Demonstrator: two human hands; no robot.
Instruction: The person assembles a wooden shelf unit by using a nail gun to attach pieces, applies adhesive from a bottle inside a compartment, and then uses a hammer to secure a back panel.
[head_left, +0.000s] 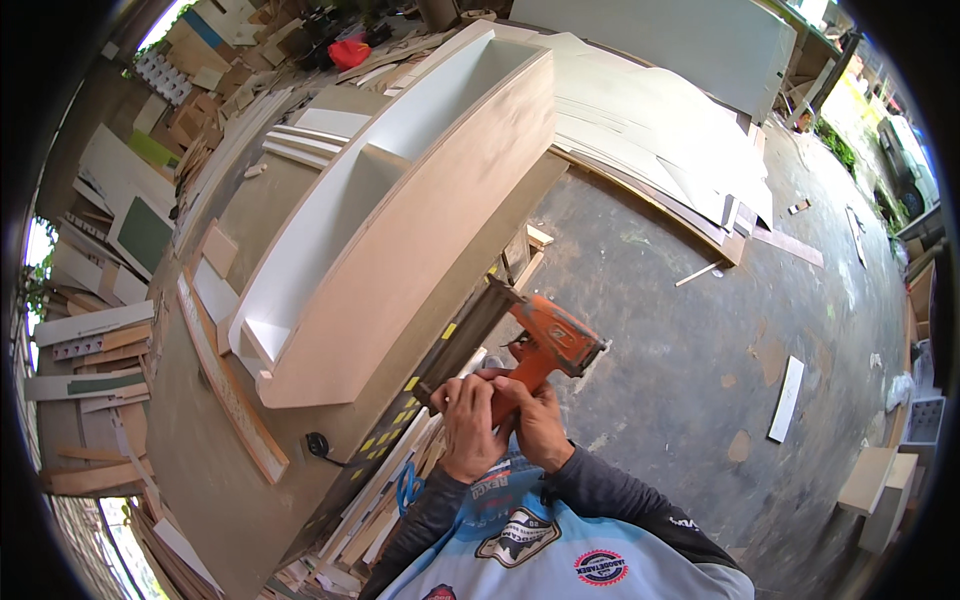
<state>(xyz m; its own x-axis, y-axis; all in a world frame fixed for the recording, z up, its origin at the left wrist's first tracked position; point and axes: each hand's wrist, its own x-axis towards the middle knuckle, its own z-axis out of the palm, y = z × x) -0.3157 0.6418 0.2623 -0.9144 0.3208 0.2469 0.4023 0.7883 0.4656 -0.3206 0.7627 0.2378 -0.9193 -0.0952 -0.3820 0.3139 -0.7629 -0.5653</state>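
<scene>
Orange casing stands out mid-feed as I watch from afar: it is the body of a nail gun (558, 335), held in the air just off the long edge of the bench (215, 490), the one with yellow marks. Its nose (505, 291) points at that edge, and its dark magazine (470, 335) slants down toward the hands. I see both hands together, closed on the tool: the right hand (538, 425) wraps the handle, while the left hand (470, 425) curls its fingers over the handle's lower end, close by the magazine's rear. What the fingertips press I cannot tell, nor whether an air line is fitted. On the bench, a wooden cabinet (430, 240) with a white inside lies along that same edge, and a black cable (318, 444) sits near it, below the cabinet's rounded end. I judge the work in hand to be at the magazine's tail. To do it well, I would let the right hand carry the weight, clear of the trigger, and leave the left free for fine work; tip the nose away from the body, seat any catch fully, and steady the tool against the bench edge, not in mid-air.
</scene>
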